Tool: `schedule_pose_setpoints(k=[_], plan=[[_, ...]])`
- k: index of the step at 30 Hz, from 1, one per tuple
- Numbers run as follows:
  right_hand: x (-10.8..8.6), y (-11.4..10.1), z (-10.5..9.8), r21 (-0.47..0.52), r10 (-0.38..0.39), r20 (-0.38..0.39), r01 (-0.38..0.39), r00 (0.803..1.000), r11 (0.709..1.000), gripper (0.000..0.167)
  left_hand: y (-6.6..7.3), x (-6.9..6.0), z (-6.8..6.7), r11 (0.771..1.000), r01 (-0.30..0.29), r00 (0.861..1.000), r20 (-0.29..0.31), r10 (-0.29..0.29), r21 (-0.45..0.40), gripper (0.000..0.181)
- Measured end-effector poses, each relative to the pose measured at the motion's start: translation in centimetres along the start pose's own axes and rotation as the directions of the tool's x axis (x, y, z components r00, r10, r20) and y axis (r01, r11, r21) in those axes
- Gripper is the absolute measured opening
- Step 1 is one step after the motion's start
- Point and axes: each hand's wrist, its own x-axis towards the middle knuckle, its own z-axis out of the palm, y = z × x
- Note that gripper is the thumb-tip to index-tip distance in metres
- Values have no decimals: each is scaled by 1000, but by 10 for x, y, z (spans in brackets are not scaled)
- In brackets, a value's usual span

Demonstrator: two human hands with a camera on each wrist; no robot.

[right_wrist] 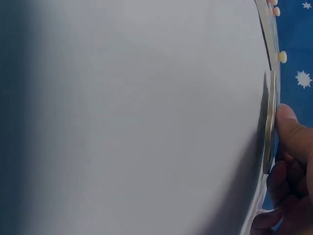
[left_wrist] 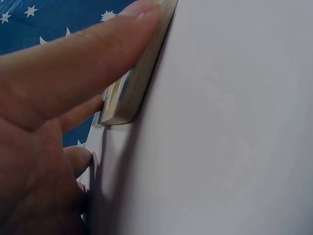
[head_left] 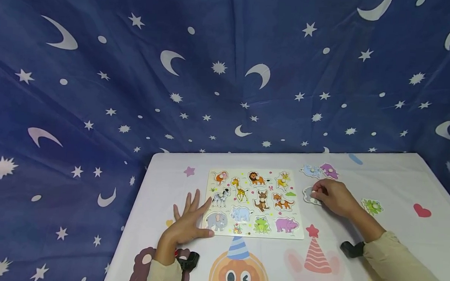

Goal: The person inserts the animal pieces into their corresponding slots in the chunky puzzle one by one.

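An animal puzzle board (head_left: 253,233) lies flat on the table, pieces such as the monkey, lion and zebra in its upper part. My left hand (head_left: 188,226) rests at its lower left corner, fingers spread; the left wrist view shows the thumb (left_wrist: 98,63) along the board's edge (left_wrist: 132,98). Right of the board, my right hand (head_left: 335,197) pinches a grey elephant piece (head_left: 308,194), partly hidden by the fingers. In the right wrist view the thumb (right_wrist: 288,122) is at the piece's edge (right_wrist: 269,122); whether it touches the table I cannot tell.
Behind my right hand lie a blue piece (head_left: 311,171) and a purple piece (head_left: 329,171), side by side. A green frog piece (head_left: 372,207) is farther right. The white table (head_left: 404,177) has printed figures; a dark blue curtain (head_left: 214,39) hangs behind it.
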Motion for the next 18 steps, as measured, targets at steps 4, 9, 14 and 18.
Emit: schedule_pose_setpoints(k=[4,9,14,18], plan=[[2,-11,3,11,-33,-23,33,999,999,10,0,0,0,1000,-8,1000,-1,8,0,105],[7,-34,11,36,-59,-29,60,998,998,12,2,1,-2,1000,-14,1000,1,14,2,105],[12,-60,24,77,-94,-28,96,995,992,14,2,0,-2,1000,-1,1000,0,1,-2,105],[16,-79,36,110,-157,-26,159,987,981,15,1,-1,-1,1000,4,1000,2,-4,-6,105]])
